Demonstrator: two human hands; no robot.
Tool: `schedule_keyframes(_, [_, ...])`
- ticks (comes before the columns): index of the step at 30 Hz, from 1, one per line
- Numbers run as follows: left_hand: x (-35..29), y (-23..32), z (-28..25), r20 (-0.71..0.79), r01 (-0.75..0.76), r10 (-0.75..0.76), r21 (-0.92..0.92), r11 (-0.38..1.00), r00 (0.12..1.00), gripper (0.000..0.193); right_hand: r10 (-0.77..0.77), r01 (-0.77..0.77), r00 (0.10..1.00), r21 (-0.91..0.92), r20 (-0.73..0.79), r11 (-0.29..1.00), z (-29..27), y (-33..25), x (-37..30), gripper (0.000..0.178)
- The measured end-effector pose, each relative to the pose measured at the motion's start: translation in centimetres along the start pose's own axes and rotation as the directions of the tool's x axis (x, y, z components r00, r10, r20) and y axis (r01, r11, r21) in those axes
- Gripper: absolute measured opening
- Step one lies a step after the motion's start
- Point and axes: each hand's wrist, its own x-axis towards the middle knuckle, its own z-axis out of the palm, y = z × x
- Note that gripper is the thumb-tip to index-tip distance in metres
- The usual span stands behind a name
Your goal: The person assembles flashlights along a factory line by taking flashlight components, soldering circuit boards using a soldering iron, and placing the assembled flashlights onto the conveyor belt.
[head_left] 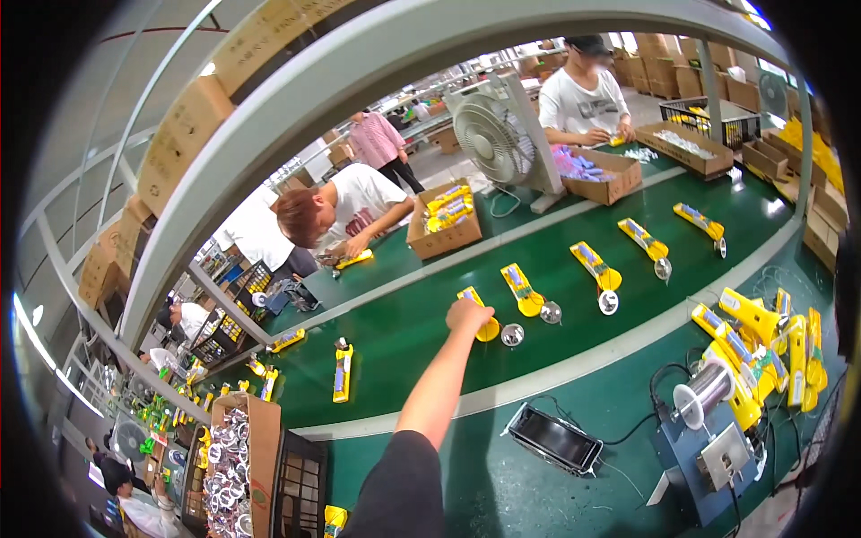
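My left hand (468,315) reaches out over the green conveyor belt (404,345), its fingers curled down on a yellow torch body (484,325) lying flat there. A silver reflector cup (512,334) lies just right of that body. More yellow torch bodies (522,291) (596,267) follow in a row to the right, each with a silver cup (551,312) beside it. My forearm comes up from the lower edge with a dark sleeve. My right hand is out of the picture.
A pile of yellow torch bodies (762,350) and a wire spool on a blue stand (704,394) sit near right, a black tray (556,439) in front. Across the belt are a fan (489,134), cardboard boxes (444,224) and seated people (341,211). A box of silver cups (238,457) stands lower left.
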Motion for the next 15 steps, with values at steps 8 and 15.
schedule_keyframes(8, [-6.6,-5.5,-6.7,0.008,-0.157,0.159,0.230,0.960,0.987,0.039,0.016,-0.014,0.999,0.071,-0.031,0.997,-0.3,1.6,-0.6,0.009])
schedule_keyframes(15, [-22.1,-14.8,-12.6,0.089,-0.607,0.605,0.238,0.758,0.791,0.043,-0.078,0.088,0.995,0.172,-0.066,0.981,-0.6,2.9,-0.7,0.012])
